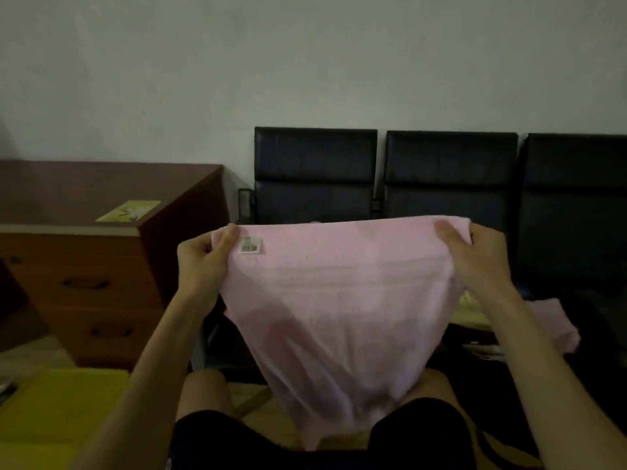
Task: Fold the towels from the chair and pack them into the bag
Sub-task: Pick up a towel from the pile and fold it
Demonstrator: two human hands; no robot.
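Note:
A pink towel hangs stretched in the air in front of me, its lower end drooping down between my knees. My left hand pinches its top left corner, beside a small barcode tag. My right hand grips the top right corner. Behind the towel stands a row of black padded chairs. On the seat at the right lies another pink towel next to a pale yellowish one, both partly hidden. A yellow bag lies at the lower left.
A brown wooden drawer chest stands at the left, with a yellow-green card on top. A plain grey wall is behind the chairs. My bare knees and black shorts fill the bottom of the view.

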